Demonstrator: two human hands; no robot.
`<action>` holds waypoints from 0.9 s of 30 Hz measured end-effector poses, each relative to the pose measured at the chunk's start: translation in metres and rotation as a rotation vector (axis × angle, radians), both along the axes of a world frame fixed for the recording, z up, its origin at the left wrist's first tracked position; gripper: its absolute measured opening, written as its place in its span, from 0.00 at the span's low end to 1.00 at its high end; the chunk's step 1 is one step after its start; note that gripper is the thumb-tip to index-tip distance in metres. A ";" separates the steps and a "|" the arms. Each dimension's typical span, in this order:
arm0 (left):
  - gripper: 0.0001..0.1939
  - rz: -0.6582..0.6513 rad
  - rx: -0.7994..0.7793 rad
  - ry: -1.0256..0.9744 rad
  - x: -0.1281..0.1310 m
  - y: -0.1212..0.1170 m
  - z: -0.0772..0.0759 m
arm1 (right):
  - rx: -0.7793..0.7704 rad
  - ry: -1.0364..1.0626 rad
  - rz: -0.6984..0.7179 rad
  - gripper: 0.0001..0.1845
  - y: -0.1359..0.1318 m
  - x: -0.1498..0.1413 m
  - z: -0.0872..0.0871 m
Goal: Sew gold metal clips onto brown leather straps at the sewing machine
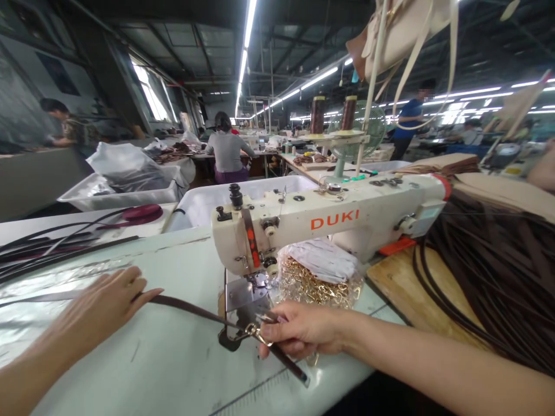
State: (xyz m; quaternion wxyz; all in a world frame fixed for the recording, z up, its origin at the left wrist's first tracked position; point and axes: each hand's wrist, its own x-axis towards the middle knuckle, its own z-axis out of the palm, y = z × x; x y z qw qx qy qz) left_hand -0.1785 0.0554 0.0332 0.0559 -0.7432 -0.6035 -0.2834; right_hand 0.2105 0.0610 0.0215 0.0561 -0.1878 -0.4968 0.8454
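Note:
A dark brown leather strap [191,309] lies across the pale green table [173,370], running under the needle area of a cream DUKI sewing machine [321,222]. My left hand [102,309] presses flat on the strap's left part. My right hand [303,330] pinches the strap's end with a gold metal clasp [254,332] just in front of the presser foot. A clear bag of gold metal clasps [318,286] sits behind my right hand, under the machine arm.
A large bundle of dark straps [489,277] drapes over a wooden board [407,294] at right. More straps [52,242] lie at far left. White bins [125,193] stand behind the table. Other people work at benches further back. A pale bag [399,34] hangs overhead.

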 end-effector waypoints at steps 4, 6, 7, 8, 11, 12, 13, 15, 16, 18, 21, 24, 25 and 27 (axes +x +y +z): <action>0.19 -0.133 0.056 0.401 0.067 -0.022 -0.021 | -0.005 0.017 -0.013 0.17 0.001 -0.003 -0.002; 0.24 -0.313 -0.133 0.280 0.113 -0.041 -0.022 | 0.018 0.034 -0.015 0.17 0.000 -0.006 0.002; 0.27 -0.384 -0.210 0.216 0.133 -0.049 -0.020 | 0.034 0.045 -0.019 0.18 -0.001 -0.006 0.004; 0.24 -0.430 -0.264 0.113 0.149 -0.056 -0.018 | 0.050 0.056 -0.021 0.19 -0.002 -0.006 0.007; 0.13 -0.513 -0.521 -0.128 0.168 -0.062 -0.013 | 0.164 0.038 -0.018 0.23 -0.005 0.000 0.017; 0.14 -0.512 -0.559 -0.161 0.167 -0.061 -0.012 | 0.234 0.000 -0.018 0.25 -0.005 0.004 0.020; 0.15 -0.503 -0.565 -0.168 0.162 -0.059 -0.013 | 0.332 -0.057 -0.032 0.26 -0.006 0.007 0.023; 0.14 -0.450 -0.502 -0.148 0.150 -0.054 -0.017 | 0.594 -0.207 -0.113 0.25 -0.007 0.014 0.025; 0.14 -0.425 -0.467 -0.139 0.145 -0.052 -0.018 | 0.713 -0.276 -0.163 0.23 -0.008 0.017 0.025; 0.12 -0.412 -0.396 -0.135 0.140 -0.050 -0.021 | 0.845 -0.351 -0.237 0.18 -0.008 0.019 0.021; 0.14 -0.394 -0.315 -0.140 0.146 -0.054 -0.020 | 0.799 -0.350 -0.287 0.14 -0.009 0.017 0.011; 0.15 -0.295 -0.316 -0.143 0.157 -0.059 -0.017 | 0.706 -0.317 -0.324 0.11 -0.011 0.013 0.001; 0.16 -0.256 -0.345 -0.146 0.159 -0.061 -0.017 | 0.670 -0.304 -0.323 0.10 -0.011 0.012 -0.001; 0.16 -0.188 -0.425 -0.141 0.162 -0.062 -0.017 | 0.637 -0.297 -0.326 0.09 -0.011 0.011 -0.002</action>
